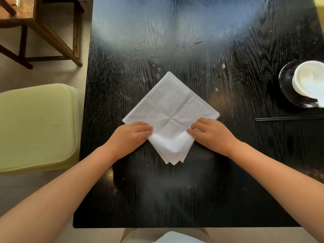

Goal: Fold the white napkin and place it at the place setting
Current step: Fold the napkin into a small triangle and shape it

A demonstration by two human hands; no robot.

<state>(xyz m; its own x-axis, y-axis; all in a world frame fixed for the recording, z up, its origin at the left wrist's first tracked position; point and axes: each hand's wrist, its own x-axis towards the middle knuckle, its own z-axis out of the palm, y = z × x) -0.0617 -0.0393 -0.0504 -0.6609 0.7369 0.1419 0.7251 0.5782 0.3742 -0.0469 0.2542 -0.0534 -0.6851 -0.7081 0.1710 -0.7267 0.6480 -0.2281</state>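
A white napkin (pixel 172 109) lies folded into a square, turned as a diamond, in the middle of the black table (pixel 228 163). Its layered loose corners point toward me at the near tip. My left hand (pixel 130 136) rests on the napkin's lower left edge with fingers curled over the cloth. On the lower right edge, my right hand (pixel 213 133) pinches the top layer with fingertips. Between the two hands the top layer looks slightly raised. The place setting is at the right: a white bowl (pixel 308 80) on a dark plate (pixel 287 85), with black chopsticks (pixel 289 118) below it.
A pale green cushioned seat (pixel 37 127) stands left of the table. A wooden chair frame (pixel 42 30) is at the far left. Small crumbs (pixel 198 41) dot the far table surface. The table's near edge runs just before my lap.
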